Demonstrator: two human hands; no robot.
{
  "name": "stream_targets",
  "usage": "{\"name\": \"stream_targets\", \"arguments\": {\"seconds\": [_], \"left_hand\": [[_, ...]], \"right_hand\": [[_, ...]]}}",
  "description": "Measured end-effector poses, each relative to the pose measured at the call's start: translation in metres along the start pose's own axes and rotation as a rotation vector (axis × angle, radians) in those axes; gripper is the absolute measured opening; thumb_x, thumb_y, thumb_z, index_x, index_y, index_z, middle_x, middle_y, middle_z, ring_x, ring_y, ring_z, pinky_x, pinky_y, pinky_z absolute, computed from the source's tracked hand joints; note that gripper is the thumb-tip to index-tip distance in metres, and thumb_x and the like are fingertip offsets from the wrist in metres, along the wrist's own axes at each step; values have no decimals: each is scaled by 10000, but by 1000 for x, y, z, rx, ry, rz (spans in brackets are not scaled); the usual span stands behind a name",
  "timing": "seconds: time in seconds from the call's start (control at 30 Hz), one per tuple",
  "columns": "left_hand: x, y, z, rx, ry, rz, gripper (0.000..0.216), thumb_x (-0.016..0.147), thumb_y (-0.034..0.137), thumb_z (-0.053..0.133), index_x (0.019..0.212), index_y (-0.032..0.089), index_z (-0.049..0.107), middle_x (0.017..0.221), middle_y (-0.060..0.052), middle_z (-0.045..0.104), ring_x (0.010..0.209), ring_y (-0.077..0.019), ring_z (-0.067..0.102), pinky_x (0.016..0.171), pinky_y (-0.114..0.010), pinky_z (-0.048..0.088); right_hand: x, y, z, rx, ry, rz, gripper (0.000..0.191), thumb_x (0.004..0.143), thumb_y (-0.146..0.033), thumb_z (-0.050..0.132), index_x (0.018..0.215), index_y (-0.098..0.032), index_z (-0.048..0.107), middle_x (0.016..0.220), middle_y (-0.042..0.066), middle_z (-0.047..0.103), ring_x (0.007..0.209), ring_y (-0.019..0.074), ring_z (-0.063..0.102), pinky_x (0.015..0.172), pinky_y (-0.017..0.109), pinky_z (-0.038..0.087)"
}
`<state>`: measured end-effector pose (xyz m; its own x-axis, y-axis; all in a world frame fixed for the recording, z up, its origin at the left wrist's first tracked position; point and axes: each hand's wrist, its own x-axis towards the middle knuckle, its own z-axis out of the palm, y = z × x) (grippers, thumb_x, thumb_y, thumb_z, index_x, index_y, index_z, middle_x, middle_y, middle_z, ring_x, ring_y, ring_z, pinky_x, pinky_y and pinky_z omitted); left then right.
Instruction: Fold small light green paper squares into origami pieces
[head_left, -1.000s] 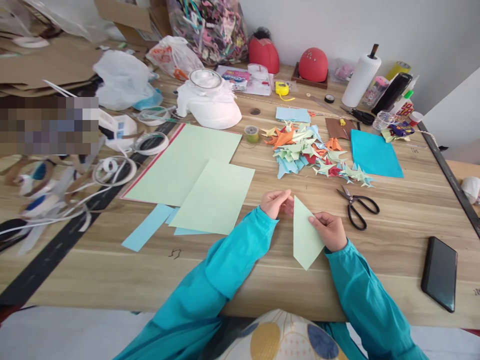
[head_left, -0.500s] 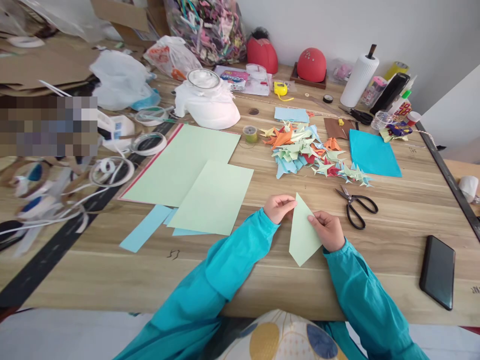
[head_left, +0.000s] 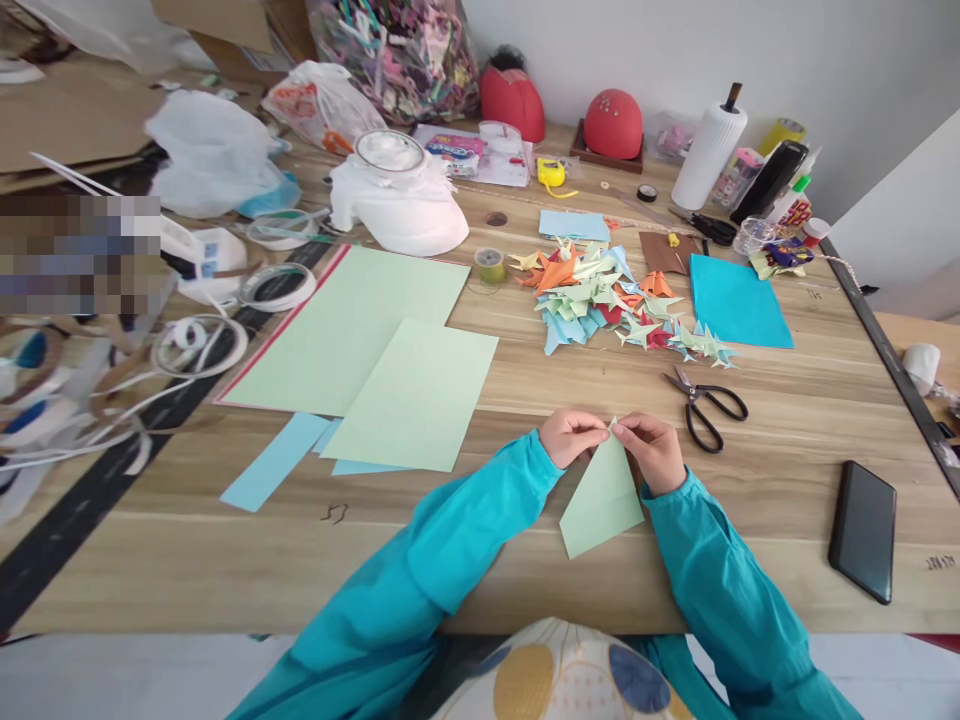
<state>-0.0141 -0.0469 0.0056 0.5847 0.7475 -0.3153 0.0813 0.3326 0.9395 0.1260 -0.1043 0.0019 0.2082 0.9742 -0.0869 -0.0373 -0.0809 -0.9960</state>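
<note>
A pale green sheet of folded paper (head_left: 604,498) hangs between my hands, its narrow tip up and its wide end toward me. My left hand (head_left: 574,437) pinches the tip from the left. On the other side of the same tip, my right hand (head_left: 651,450) grips it with thumb and fingers. Scissors with black handles (head_left: 705,408) lie to the right of my right hand, blades partly apart. Beyond my hands is a pile of folded paper pieces (head_left: 592,290) in green, orange, blue and red.
Pale green sheets (head_left: 420,395) and a blue paper strip (head_left: 274,462) lie to the left. A phone (head_left: 862,530) rests near the right edge. Bright blue paper (head_left: 739,300) is at the back right. Tape rolls (head_left: 199,345) and cords clutter the far left.
My right hand has moved up from the paper's side to its tip, beside my left hand. The paper has turned, its wide end swinging left and lower. The view has shifted slightly.
</note>
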Motion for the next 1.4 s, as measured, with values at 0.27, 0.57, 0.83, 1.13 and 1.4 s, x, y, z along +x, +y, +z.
{"name": "stream_targets", "arguments": {"seconds": [0.27, 0.57, 0.83, 1.13, 1.4], "left_hand": [[-4, 3, 8, 28, -50, -12, 163, 629, 250, 583, 528, 130, 627, 429, 13, 529, 427, -108, 499, 435, -221, 407], [-4, 4, 4, 172, -53, 59, 155, 602, 240, 596, 500, 133, 643, 416, 22, 503, 427, -81, 419, 439, -211, 321], [1, 1, -14, 140, -134, 81, 94, 549, 217, 631, 492, 150, 665, 449, -3, 582, 438, -100, 490, 430, -200, 367], [0, 9, -35, -25, -244, -5, 162, 544, 278, 655, 489, 128, 629, 446, -35, 597, 393, -149, 549, 411, -242, 444], [0, -2, -10, 248, -174, 207, 291, 676, 396, 597, 577, 126, 646, 481, 4, 550, 469, -94, 461, 447, -200, 347]], "right_hand": [[-1, 0, 1, 17, -22, 5, 197, 637, -348, 704, 588, -188, 601, 551, -29, 544, 514, 96, 451, 490, 228, 350], [3, 5, -4, 134, 240, 32, 234, 637, -376, 698, 595, -180, 576, 521, -51, 481, 459, 70, 379, 454, 220, 316], [9, -5, -18, 309, 465, 30, 276, 627, -410, 697, 626, -198, 521, 483, -71, 466, 411, 76, 418, 401, 222, 324], [15, -9, -28, 377, 553, -15, 291, 631, -410, 692, 631, -200, 491, 529, -73, 499, 445, 70, 444, 450, 219, 377], [7, -7, -9, 342, 400, 89, 303, 623, -433, 688, 617, -201, 493, 522, -63, 501, 411, 71, 424, 407, 219, 353]]}}
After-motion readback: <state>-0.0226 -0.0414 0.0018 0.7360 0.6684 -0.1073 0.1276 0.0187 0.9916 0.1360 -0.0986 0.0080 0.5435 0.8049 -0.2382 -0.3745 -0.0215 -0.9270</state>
